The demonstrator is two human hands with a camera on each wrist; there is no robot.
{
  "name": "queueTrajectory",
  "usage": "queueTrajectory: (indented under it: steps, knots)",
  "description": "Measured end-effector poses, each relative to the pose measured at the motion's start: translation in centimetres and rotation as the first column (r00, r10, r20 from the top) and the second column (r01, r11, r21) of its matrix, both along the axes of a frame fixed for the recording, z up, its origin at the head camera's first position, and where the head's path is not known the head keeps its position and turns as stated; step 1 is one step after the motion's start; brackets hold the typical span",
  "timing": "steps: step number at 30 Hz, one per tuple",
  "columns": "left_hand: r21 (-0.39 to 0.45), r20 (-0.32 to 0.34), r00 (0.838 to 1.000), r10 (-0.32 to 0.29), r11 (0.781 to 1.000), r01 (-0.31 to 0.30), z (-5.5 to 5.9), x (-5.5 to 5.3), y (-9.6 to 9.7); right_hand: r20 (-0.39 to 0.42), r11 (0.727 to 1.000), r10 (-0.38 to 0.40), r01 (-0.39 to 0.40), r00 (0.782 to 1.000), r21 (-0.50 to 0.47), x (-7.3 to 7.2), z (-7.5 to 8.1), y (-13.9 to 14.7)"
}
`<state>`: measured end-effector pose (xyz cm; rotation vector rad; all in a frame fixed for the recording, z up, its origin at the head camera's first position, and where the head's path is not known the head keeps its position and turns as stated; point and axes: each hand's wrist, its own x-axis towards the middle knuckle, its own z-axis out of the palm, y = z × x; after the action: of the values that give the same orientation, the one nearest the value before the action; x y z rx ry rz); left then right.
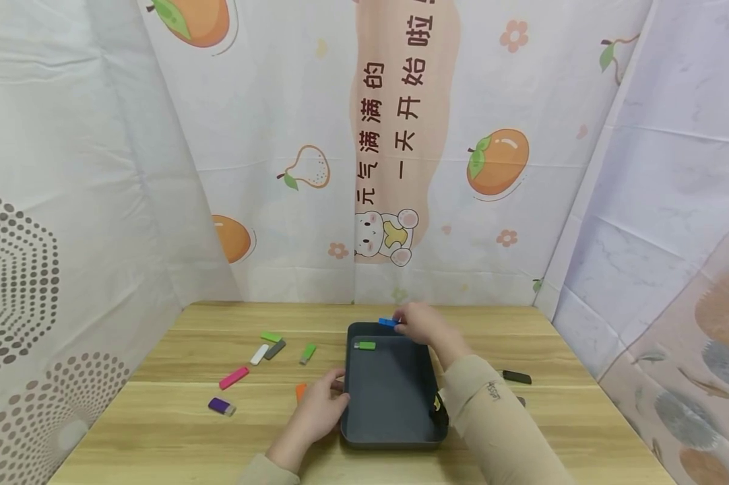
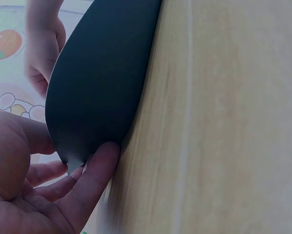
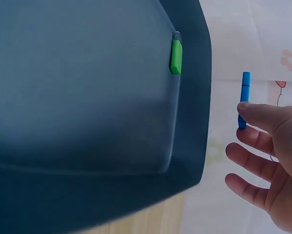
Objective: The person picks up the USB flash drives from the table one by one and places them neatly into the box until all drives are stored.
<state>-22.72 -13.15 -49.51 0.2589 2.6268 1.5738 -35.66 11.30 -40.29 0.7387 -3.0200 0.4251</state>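
My right hand [image 1: 422,322] pinches a blue USB stick [image 3: 245,92] between thumb and index finger, above the far rim of a dark grey tray [image 1: 395,394]. In the right wrist view its other fingers are spread apart. Inside the tray, near its far left corner, lies a green USB stick [image 1: 367,345] with a metal plug. My left hand [image 1: 320,409] grips the tray's left wall; in the left wrist view a finger presses the wall's outside [image 2: 94,83]. An orange stick [image 1: 300,391] is partly hidden behind the left hand.
Left of the tray lie several USB sticks, among them purple [image 1: 222,406], pink [image 1: 234,378], white [image 1: 259,354], grey [image 1: 275,349] and green [image 1: 307,353]. Right of it a black stick [image 1: 516,377] lies on the wooden table [image 1: 176,431]. A printed curtain [image 1: 279,236] stands behind.
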Motion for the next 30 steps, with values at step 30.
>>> queueTrajectory:
  steps: [30]
  knots:
    - [-0.001, 0.002, 1.000, -0.020, 1.000, 0.020, 0.3, 0.1, -0.1, 0.021, 0.999, 0.022, -0.023, 1.000, 0.036, -0.3, -3.5, -4.5]
